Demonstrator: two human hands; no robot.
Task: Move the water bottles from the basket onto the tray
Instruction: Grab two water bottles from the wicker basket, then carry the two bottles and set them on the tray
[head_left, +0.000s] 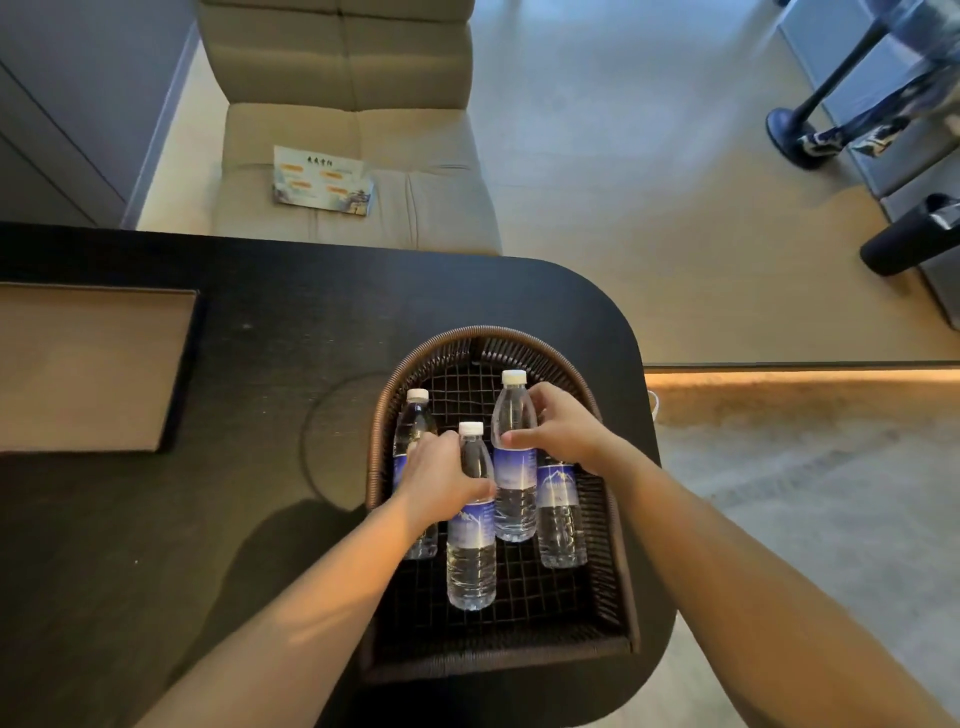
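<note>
A dark wicker basket (613, 582) sits on the right part of a black table (270, 312). Several clear water bottles with blue labels and white caps stand in it. My left hand (439, 480) is wrapped around the front bottle (471, 561). My right hand (558, 423) grips the taller bottle (514, 499) near its shoulder. Another bottle (415, 415) stands at the basket's left, partly behind my left hand. One more bottle (560, 519) stands at the right, its top hidden by my right hand. The brown tray (93, 364) with a dark rim lies at the table's left.
A beige upholstered seat (353, 171) with a printed leaflet (322, 179) stands beyond the table's far edge. To the right there is pale floor, a black stand base (795, 137) and a dark cylinder (909, 234). A faint ring mark shows on the table left of the basket.
</note>
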